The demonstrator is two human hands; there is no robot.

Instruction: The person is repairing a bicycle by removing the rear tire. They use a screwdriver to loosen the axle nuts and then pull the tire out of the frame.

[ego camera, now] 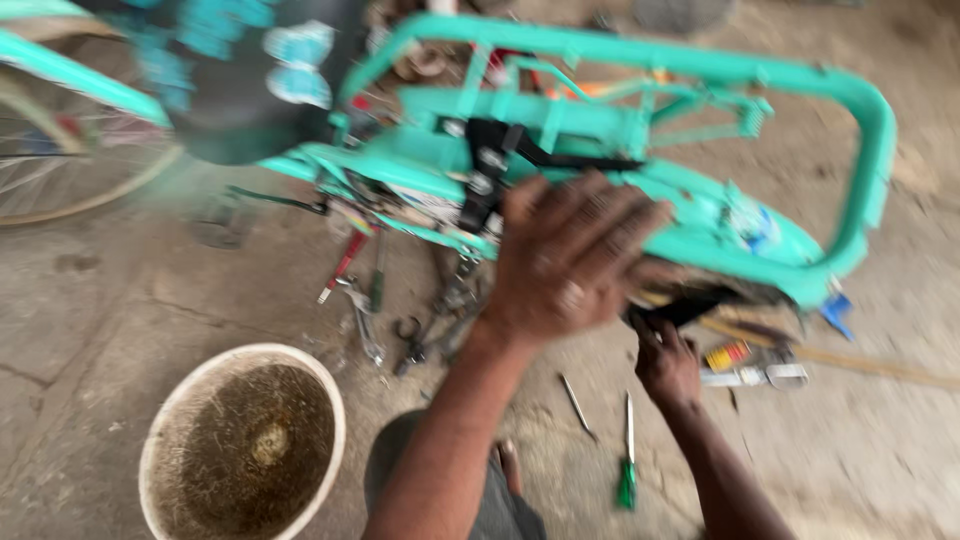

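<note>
Gripping glossy turquoise mudguard (720, 225), hands (570, 265).

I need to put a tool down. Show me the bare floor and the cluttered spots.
Bare floor lies left, between the wheel and the bowl. More lies at lower right, past the right hand. Crowded: tools under the frame by the left hand, and near the screwdriver.

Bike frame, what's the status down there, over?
Left hand spread flat on turquoise bike frame. Right hand gripping black part under it. Tools scattered on floor, green-handled screwdriver nearby.
</note>
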